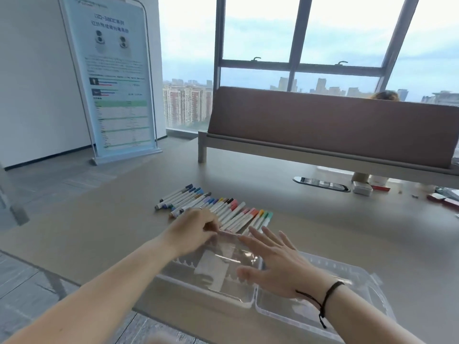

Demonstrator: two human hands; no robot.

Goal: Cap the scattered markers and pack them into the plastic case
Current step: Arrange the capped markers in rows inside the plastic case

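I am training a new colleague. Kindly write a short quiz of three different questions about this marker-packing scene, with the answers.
1. True or false: the markers lie in a row on the table, beyond the plastic case.
2. Which hand has its fingers spread straight above the case? A) left hand B) right hand
3. Fill in: the cord on the right wrist is ____ in colour.

Key
1. True.
2. B; the left hand's fingers curl at the near ends of the markers.
3. Black.
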